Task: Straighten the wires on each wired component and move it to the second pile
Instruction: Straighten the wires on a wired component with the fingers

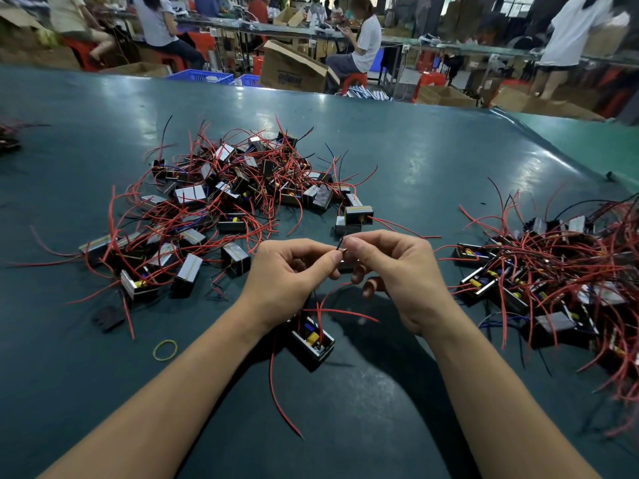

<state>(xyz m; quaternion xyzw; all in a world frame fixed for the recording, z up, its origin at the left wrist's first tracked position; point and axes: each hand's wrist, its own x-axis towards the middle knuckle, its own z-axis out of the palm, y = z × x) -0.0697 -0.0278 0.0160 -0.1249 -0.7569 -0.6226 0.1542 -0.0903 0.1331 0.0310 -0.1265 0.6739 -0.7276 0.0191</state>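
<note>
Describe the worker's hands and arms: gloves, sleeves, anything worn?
Both are bare: no gloves on the left hand or the right hand, no sleeves on either forearm as far as the frame shows, and no watch, ring or wristband visible. Fingernails are short and unpainted.

Factory assembly floor, electronics line. Big worktable (432,160) covered in dark green mat, heaped with small black wired components: one pile (221,202) centre, another pile (553,271) at right, red and black leads everywhere. Loose yellow rubber band (165,350) and a black plastic piece (108,318) on the mat. Behind, long benches (449,46) with seated workers (363,39) on red plastic stools (354,81), one person standing (567,39) at far right. Open cardboard cartons (294,69) and blue plastic crates (204,77) on the floor between the rows. Background is blurred, so bench contents are unclear.
</note>
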